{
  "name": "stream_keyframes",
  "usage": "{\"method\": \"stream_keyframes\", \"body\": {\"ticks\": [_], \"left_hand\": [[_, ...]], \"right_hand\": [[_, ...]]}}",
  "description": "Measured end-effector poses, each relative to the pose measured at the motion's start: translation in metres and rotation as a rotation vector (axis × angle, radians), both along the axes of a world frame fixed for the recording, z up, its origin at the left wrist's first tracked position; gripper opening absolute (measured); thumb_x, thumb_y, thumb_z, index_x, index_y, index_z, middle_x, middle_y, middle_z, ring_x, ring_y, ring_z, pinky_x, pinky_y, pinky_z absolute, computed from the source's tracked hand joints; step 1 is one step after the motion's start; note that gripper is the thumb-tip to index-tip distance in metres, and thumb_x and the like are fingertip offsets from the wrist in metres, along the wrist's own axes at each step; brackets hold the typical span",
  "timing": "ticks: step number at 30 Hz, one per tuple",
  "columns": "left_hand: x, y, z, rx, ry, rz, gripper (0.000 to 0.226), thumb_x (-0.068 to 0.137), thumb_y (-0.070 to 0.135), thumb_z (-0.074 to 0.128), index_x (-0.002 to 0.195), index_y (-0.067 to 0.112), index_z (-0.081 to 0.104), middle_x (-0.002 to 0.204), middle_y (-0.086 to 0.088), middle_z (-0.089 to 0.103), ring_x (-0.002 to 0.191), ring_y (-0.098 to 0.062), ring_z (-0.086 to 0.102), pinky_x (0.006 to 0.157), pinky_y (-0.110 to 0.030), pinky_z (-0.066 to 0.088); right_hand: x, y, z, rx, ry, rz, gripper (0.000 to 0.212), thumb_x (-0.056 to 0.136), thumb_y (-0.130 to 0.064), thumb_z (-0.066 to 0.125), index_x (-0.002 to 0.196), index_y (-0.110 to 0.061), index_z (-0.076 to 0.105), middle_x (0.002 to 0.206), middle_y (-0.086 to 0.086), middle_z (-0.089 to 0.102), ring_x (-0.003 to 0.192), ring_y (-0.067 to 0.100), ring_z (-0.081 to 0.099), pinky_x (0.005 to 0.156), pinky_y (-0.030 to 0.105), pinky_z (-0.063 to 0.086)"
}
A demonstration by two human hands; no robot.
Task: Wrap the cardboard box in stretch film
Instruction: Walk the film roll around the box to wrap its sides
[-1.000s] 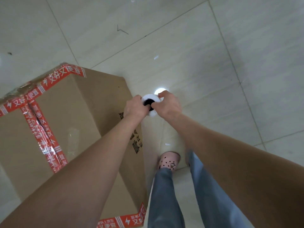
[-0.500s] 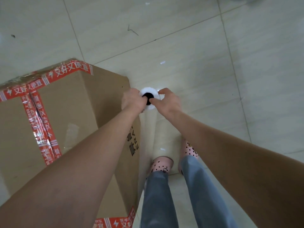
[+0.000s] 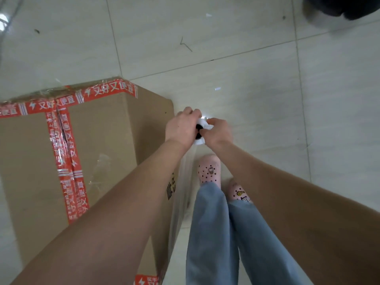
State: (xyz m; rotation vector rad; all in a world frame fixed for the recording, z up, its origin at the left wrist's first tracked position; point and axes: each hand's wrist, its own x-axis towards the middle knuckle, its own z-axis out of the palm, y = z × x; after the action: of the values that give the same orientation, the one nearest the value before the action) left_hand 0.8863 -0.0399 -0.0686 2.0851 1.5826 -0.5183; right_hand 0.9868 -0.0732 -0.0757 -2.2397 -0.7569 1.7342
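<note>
A large cardboard box (image 3: 107, 140) sealed with red printed tape stands on the floor at the left, with clear film glinting on its top and far edge. Just past its right side I hold a stretch film roll (image 3: 201, 130) upright, seen end-on as a white ring with a dark core. My left hand (image 3: 181, 128) grips the roll from the left and my right hand (image 3: 218, 132) grips it from the right. A sheet of clear film (image 3: 185, 182) runs down from the roll along the box's right face.
My legs in blue jeans (image 3: 216, 233) and pink perforated shoes (image 3: 209, 169) stand right beside the box. Pale floor tiles (image 3: 267, 89) spread all around. A dark object (image 3: 345, 7) sits at the top right corner.
The view has shifted so the box sits lower and further left. Both hands have closed tighter over the roll's end, covering more of the white ring. My feet have stepped forward.
</note>
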Motion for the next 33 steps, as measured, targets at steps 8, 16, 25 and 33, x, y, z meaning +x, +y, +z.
{"method": "stream_keyframes", "body": {"ticks": [8, 16, 25, 33], "left_hand": [[-0.003, 0.034, 0.004, -0.115, 0.000, 0.344, 0.018, 0.080, 0.016, 0.060, 0.097, 0.009, 0.059, 0.099, -0.009, 0.062, 0.092, -0.027, 0.060, 0.068, -0.033, 0.048], [-0.009, 0.052, -0.002, -0.224, -0.041, 0.494, 0.031, 0.082, 0.023, 0.064, 0.106, 0.007, 0.055, 0.105, -0.012, 0.060, 0.092, -0.031, 0.062, 0.061, -0.032, 0.043], [-0.009, 0.090, -0.001, -0.084, -0.016, 0.104, 0.019, 0.085, 0.011, 0.053, 0.104, 0.008, 0.055, 0.107, -0.010, 0.057, 0.095, -0.030, 0.058, 0.067, -0.033, 0.042], [-0.021, 0.099, -0.007, -0.254, -0.147, 0.794, 0.029, 0.079, 0.024, 0.064, 0.101, 0.006, 0.057, 0.102, -0.010, 0.065, 0.088, -0.029, 0.065, 0.064, -0.033, 0.050]], "right_hand": [[0.001, 0.021, -0.001, -0.007, -0.036, -0.057, 0.047, 0.081, -0.021, 0.065, 0.124, -0.018, 0.049, 0.114, 0.003, 0.056, 0.084, 0.017, 0.053, 0.070, 0.026, 0.039], [-0.011, 0.054, 0.001, -0.002, -0.130, -0.005, 0.038, 0.086, -0.020, 0.060, 0.121, -0.017, 0.046, 0.118, 0.005, 0.046, 0.084, 0.022, 0.051, 0.070, 0.030, 0.039], [-0.019, 0.077, 0.001, 0.034, -0.239, 0.158, 0.027, 0.085, -0.021, 0.058, 0.111, -0.024, 0.052, 0.103, -0.001, 0.043, 0.086, 0.025, 0.054, 0.069, 0.031, 0.040], [-0.024, 0.106, 0.003, 0.081, -0.233, 0.086, 0.032, 0.086, -0.018, 0.059, 0.117, -0.019, 0.050, 0.121, 0.003, 0.046, 0.087, 0.022, 0.054, 0.068, 0.029, 0.039]]}}
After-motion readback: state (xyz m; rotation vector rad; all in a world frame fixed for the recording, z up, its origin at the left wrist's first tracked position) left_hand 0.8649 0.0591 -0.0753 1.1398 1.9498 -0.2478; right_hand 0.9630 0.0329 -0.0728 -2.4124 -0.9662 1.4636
